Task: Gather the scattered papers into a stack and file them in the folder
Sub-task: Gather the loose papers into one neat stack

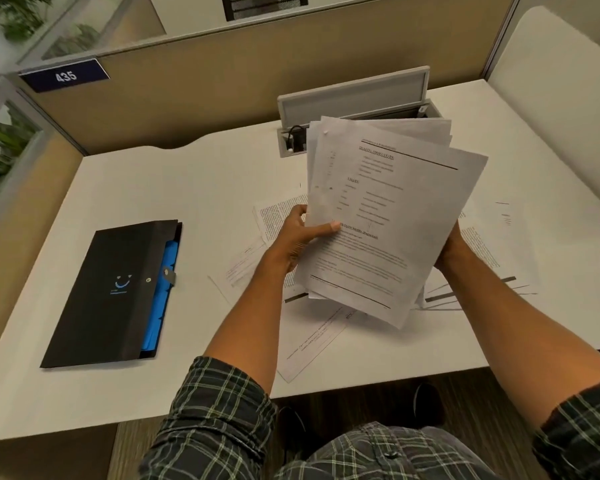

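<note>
An uneven stack of printed papers (388,216) is lifted above the white desk (153,188), tilted toward me. My left hand (300,237) grips its left edge with the thumb on the top sheet. My right hand (452,247) holds the right edge from behind, mostly hidden by the sheets. Several loose papers (312,337) still lie scattered on the desk beneath and around the stack. The black folder (115,292) lies shut to the left, with blue dividers showing along its right side.
An open cable box (354,98) with a raised grey lid sits at the back of the desk, just behind the stack. Beige partition walls (222,81) enclose the desk at the back and left. The desk's front edge runs near my sleeves.
</note>
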The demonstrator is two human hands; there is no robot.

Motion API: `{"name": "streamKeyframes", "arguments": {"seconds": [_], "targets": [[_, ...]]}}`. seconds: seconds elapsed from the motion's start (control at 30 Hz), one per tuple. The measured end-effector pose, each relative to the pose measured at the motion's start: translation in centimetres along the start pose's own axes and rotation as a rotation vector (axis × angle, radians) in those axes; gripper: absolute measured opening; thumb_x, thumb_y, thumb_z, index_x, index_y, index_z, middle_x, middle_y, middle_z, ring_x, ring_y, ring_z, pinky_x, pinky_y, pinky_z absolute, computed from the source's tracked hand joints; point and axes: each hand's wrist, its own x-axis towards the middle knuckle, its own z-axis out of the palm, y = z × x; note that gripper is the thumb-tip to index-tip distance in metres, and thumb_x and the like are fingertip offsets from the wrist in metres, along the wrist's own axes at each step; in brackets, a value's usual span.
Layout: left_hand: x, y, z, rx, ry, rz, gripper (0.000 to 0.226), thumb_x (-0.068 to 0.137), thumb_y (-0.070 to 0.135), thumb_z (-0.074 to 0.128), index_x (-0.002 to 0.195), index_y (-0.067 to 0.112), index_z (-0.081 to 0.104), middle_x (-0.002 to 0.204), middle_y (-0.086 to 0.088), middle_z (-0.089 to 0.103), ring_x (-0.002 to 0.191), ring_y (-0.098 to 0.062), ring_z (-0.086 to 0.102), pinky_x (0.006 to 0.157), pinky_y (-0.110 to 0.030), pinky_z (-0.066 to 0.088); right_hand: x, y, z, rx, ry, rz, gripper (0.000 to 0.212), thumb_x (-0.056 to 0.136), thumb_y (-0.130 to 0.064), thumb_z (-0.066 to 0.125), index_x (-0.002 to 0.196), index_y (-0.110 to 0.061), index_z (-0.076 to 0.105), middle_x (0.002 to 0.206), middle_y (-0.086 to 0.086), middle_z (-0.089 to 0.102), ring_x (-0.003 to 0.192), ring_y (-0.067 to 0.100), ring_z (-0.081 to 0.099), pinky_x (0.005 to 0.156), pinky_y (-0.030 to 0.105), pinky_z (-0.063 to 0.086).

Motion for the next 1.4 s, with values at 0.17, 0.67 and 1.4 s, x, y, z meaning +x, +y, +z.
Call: {"name": "streamKeyframes", "arguments": {"seconds": [0.17,0.67,1.4], "targets": [[0.0,0.1,0.6,-0.06,0.009,-0.003,0.054,0.071,0.033,0.087,0.118,0.014,0.07,0.112,-0.007,0.077,0.106,-0.03,0.072,0.095,-0.051,0.057,-0.8,-0.5,1.6,0.175,-0.166,0.05,0.056,0.101,-0.012,0.038,0.052,-0.021,0.064,0.049,-0.008,0.056,0.04,0.005,0.053,0.042,0.016,0.047],[-1.9,0.6,0.6,-0.128,0.022,0.073,0.044,0.075,0.021,0.085,0.116,0.021,0.069,0.115,-0.006,0.076,0.108,-0.026,0.071,0.095,-0.049,0.058,-0.7,-1.4,3.1,-0.391,0.028,-0.251,0.051,0.078,-0.019,0.084,0.124,-0.008,0.066,0.113,0.004,0.075,0.098,0.025,0.074,0.081,0.041,0.062],[-3.0,-5.1,-0.8,1.536,-0.152,-0.011,0.1,0.065,0.059,0.079,0.146,0.014,0.04,0.153,-0.012,0.031,0.132,-0.036,0.038,0.096,-0.049,0.05,-0.8,-1.0,-1.2,-0.34,0.249,-0.353,0.025,0.069,-0.017,0.088,0.091,-0.017,0.076,0.101,0.003,0.077,0.093,0.027,0.074,0.083,0.048,0.062]]}}
